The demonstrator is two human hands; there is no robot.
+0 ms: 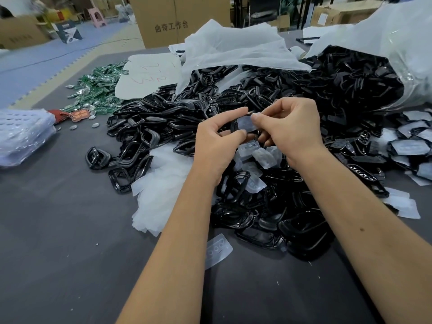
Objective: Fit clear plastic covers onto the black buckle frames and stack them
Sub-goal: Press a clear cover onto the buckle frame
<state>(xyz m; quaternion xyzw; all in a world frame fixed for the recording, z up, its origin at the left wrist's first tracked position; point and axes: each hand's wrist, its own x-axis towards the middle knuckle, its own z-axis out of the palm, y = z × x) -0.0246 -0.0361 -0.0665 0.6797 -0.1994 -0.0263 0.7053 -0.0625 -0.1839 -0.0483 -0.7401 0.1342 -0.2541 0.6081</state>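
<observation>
Clear cover (245,123) pinched against black frame (233,130) by left hand (216,146) and right hand (292,127); carton (173,19) reads 曲奇工作台

— Where is the clear cover (246,123) found?
— It is held against a black buckle frame (233,127), raised above the heap of black frames (163,118).
— And the other covers?
— A loose cluster of clear covers (259,155) is seen atop the heap; finished pieces (406,146) are piled at the right.
</observation>
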